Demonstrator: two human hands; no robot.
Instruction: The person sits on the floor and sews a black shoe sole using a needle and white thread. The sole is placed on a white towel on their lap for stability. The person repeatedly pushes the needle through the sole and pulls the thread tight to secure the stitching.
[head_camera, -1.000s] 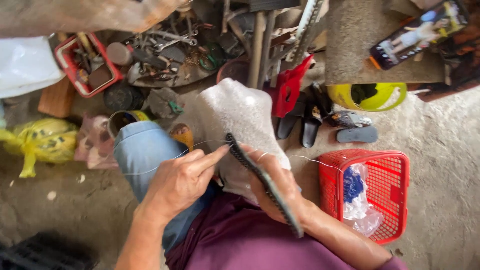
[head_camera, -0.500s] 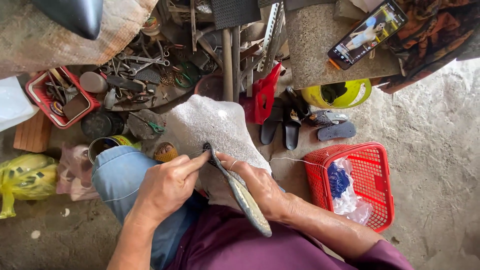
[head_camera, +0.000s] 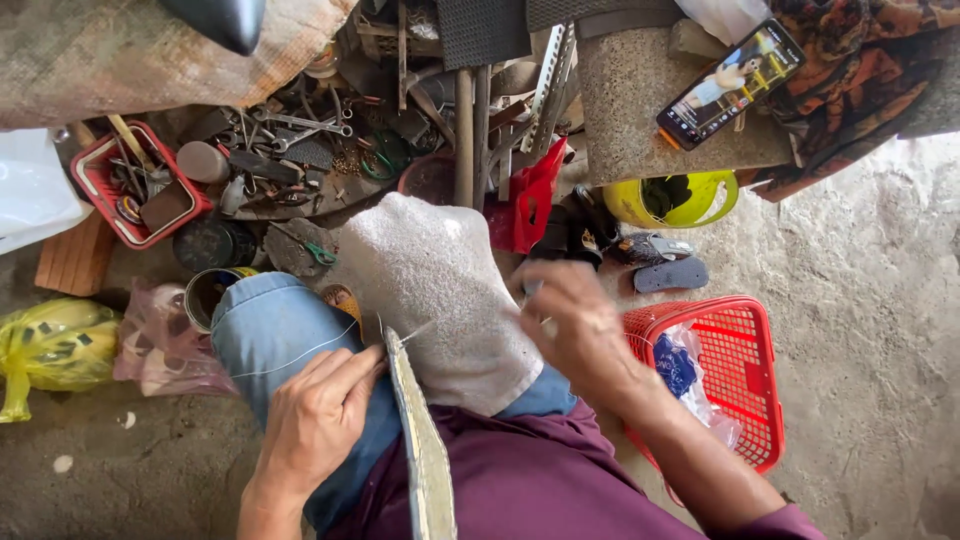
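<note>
A flat shoe sole (head_camera: 422, 450) stands on edge across my lap, its tip resting against a grey-white towel (head_camera: 430, 290) draped over my knee. My left hand (head_camera: 315, 415) pinches the sole's upper end, fingers closed around it, and a thin white thread (head_camera: 300, 355) runs from there across my jeans. My right hand (head_camera: 575, 325) is raised off the sole to the right, blurred, fingers curled; it seems to pull a thread end, but what it grips is too blurred to tell.
A red basket (head_camera: 735, 375) with bags sits at my right. Ahead lie scattered metal tools (head_camera: 290, 130), a small red tray (head_camera: 125, 185), sandals (head_camera: 665, 260), a yellow bowl (head_camera: 680, 200) and a phone (head_camera: 730, 85) on a concrete block. A yellow bag (head_camera: 55, 345) lies left.
My right hand left the sole and swung up and right, drawing thread. The sole now stands more upright along my lap, and the view shifted slightly.
</note>
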